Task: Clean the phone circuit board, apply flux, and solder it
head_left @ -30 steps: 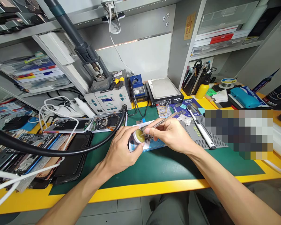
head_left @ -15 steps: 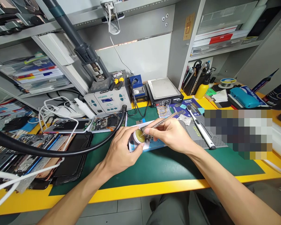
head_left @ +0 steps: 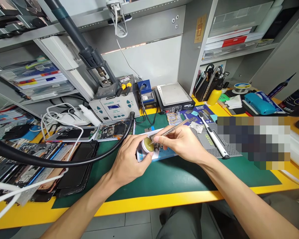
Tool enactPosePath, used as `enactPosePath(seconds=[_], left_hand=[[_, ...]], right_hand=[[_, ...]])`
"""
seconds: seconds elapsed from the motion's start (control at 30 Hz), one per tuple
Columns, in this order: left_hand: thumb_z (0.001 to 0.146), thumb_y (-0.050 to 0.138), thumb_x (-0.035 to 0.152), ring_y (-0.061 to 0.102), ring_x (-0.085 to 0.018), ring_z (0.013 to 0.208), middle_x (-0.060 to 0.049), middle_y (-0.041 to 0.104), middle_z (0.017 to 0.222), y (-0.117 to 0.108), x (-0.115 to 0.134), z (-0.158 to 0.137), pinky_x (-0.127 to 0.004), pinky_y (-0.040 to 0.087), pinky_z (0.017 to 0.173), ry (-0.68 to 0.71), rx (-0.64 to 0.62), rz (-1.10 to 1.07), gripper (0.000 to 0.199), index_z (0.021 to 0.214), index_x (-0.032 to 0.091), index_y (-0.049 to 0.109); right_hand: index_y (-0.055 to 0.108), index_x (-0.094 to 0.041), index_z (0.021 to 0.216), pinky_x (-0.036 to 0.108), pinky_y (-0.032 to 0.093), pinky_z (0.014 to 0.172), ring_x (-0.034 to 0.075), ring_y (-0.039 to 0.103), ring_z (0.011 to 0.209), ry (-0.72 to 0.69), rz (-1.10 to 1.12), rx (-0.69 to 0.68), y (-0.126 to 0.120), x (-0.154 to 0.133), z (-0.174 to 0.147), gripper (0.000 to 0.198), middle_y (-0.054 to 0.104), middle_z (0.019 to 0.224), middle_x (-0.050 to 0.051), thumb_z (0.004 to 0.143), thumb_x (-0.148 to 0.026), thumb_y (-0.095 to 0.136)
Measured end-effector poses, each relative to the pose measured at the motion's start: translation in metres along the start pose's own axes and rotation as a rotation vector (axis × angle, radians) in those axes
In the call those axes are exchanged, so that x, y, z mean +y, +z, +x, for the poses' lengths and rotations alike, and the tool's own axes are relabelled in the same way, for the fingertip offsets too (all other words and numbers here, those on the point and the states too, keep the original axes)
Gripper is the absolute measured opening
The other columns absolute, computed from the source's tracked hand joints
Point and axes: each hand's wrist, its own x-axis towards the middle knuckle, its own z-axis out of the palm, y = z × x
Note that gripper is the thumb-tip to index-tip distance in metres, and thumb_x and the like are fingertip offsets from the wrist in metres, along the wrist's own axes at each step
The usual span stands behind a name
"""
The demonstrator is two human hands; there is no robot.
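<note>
Although small, “OPEN” on red label, beyond jar in left hand.

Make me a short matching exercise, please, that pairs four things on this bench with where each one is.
Things:
1. Jar of yellow-green paste
2. Slim metal tool
3. White-handled brush
4. Yellow bottle

Places:
A. Lying across the grey perforated mat
B. Held in the left hand
C. Standing beside the black tool holder
D. Held in the right hand, tip at the open jar

Right pairs: 1-B, 2-D, 3-A, 4-C
</note>
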Motion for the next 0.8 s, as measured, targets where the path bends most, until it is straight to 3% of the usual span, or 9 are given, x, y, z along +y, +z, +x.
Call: enactPosePath(seconds=[0.8], left_hand=[[0.085, 0.068, 0.021, 0.061, -0.027, 0.113, -0.010, 0.068, 0.122, 0.0003, -0.0003, -0.0011, -0.045, 0.050, 0.099, 0.006, 0.006, 0.002, 0.046, 0.130, 0.019, 0.058]], right_hand=[[0.066, -0.014, 0.055, 0.022, 0.037, 0.047, 0.009, 0.055, 0.058, -0.009, -0.016, 0.003, 0.0011, 0.0009, 0.0015, 0.036, 0.075, 0.080, 0.004, 0.086, -0.031, 0.075]])
